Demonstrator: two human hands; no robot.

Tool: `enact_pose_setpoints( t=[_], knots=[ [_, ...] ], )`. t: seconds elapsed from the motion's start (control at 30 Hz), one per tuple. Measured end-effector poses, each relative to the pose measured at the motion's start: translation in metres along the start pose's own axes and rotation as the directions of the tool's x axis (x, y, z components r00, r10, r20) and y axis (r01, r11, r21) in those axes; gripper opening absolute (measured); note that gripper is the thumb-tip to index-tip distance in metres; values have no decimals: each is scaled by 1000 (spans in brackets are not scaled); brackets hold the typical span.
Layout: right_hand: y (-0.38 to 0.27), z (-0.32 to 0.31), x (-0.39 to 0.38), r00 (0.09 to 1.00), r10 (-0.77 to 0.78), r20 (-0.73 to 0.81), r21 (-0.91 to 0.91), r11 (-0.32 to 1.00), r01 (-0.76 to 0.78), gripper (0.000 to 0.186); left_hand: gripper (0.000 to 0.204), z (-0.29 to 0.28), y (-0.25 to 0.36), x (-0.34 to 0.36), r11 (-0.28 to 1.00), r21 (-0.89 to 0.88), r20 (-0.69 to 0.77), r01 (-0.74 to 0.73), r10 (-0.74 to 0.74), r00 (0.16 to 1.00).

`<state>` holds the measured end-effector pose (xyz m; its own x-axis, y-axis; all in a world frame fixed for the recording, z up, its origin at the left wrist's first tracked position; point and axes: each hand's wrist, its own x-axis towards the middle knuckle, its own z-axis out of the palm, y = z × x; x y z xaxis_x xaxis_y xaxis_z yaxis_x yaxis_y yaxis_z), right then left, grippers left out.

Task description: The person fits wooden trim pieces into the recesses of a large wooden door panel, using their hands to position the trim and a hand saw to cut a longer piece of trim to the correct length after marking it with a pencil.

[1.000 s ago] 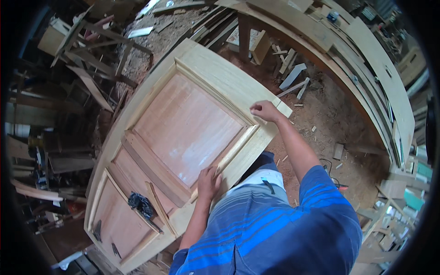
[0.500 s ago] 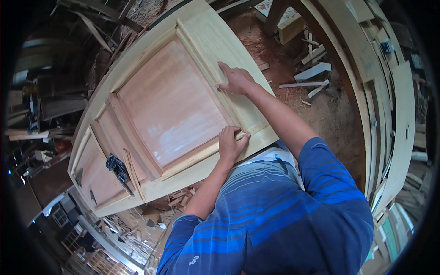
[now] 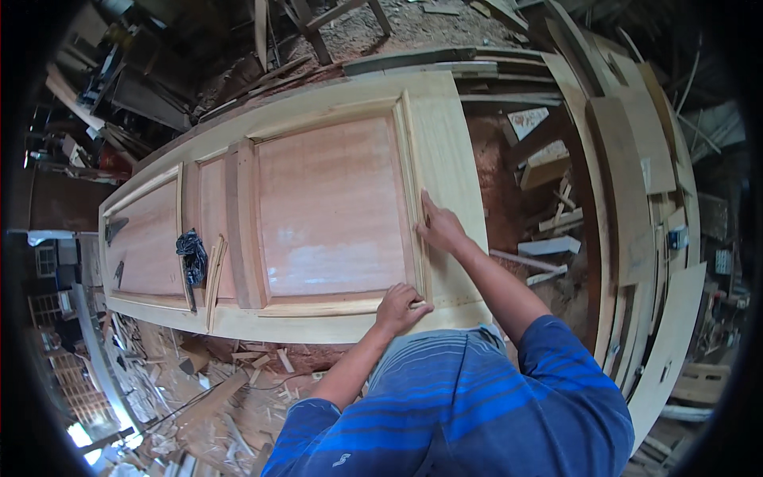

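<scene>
A pale wooden panel door (image 3: pixel 469 262) lies flat before me, with pinkish inset panels (image 3: pixel 326 199) edged by wooden moulding (image 3: pixel 404 127). My right hand (image 3: pixel 441 226) rests on the right-hand moulding, index finger stretched along it and thumb apart. My left hand (image 3: pixel 401 306) is at the near right corner of the frame, fingers bent and gripping the moulding there. A crumpled black plastic bundle (image 3: pixel 191 250) lies on the door's left part beside loose thin strips (image 3: pixel 214 282). Small dark objects (image 3: pixel 117 225) lie on the far-left panel.
Stacked boards (image 3: pixel 612 191) on a bench run along the right. Wood offcuts (image 3: pixel 548 246) lie on the dirt floor beside the door and below it (image 3: pixel 230 389). Planks and lumber (image 3: pixel 413 60) line the far side; cluttered workshop material (image 3: pixel 127 103) fills the upper left.
My view has turned, so the door lies more crosswise. My left hand has moved rightward to the corner; my right hand has moved up the moulding and stretched out its index finger.
</scene>
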<state>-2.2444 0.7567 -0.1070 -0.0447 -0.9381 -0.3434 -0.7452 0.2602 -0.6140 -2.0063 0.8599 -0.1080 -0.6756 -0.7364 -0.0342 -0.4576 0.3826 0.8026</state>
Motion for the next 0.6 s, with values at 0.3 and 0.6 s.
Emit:
enact_pose_setpoints(
  t=[0.3, 0.6],
  knots=[
    [5, 2, -1, 999, -27, -33, 55, 998, 29, 97, 34, -2, -1, 0, 998, -3, 76, 62, -62, 995],
    [-3, 5, -3, 997, -38, -63, 70, 997, 42, 93, 33, -3, -7, -5, 998, -50, 31, 30, -29, 999]
  ],
)
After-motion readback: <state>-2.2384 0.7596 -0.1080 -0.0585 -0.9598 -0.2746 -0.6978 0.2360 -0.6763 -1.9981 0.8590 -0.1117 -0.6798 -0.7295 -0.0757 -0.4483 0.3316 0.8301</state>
